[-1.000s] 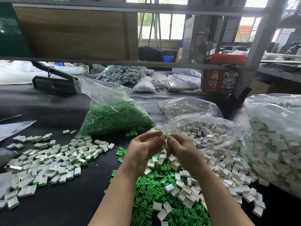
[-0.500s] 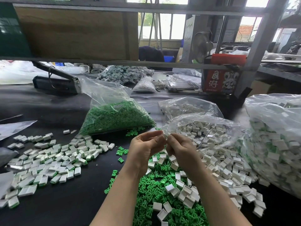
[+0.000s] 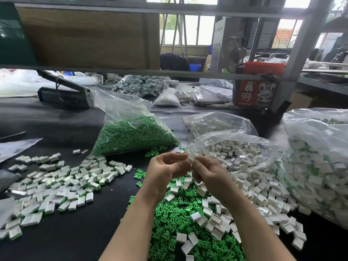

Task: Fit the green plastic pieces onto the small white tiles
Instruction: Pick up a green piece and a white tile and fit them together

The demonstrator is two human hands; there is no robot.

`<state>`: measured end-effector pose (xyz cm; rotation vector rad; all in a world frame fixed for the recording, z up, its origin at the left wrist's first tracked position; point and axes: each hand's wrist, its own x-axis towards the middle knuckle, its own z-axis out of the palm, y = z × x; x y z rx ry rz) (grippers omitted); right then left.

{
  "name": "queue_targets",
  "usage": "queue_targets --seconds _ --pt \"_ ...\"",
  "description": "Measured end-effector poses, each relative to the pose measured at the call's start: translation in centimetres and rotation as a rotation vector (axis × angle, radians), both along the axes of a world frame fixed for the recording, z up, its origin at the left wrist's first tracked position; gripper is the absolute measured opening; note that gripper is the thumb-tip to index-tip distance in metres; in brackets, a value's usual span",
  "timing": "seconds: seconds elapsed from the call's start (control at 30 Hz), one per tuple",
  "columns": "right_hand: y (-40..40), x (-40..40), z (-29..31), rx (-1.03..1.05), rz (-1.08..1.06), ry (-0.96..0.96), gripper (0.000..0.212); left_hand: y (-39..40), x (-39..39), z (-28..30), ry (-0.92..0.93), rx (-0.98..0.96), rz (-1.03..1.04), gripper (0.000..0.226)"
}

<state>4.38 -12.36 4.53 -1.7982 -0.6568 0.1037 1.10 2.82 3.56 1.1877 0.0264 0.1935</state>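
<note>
head | left hand [image 3: 165,169], right hand [image 3: 208,173] | still pinching together, unmoved

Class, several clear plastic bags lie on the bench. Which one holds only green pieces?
The bag of green pieces, left of centre behind the hands. The bags to its right show white tiles instead.
</note>
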Motion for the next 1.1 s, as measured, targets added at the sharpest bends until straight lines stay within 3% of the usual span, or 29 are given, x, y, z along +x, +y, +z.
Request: queue_targets --seconds 0.43,0.73,0.83,1.1 --pt "-0.6 -0.7 1.1 -0.074 0.095 0.025 0.036 0.5 -0.3 0.4 -0.039 0.187 -0.011 0.016" --pt "-0.6 0.0 0.9 0.02 -0.023 0.034 0.034 -0.1 -0.1 0.5 -0.036 0.07 0.019 0.026" --pt "-0.7 0.1 0.8 0.165 -0.056 0.143 0.036 0.5 -0.2 0.4 -0.047 -0.02 0.025 0.024" --pt "0.3 -0.4 0.5 0.239 -0.021 0.189 0.029 -0.9 0.1 0.4 -0.038 -0.045 -0.029 0.034"
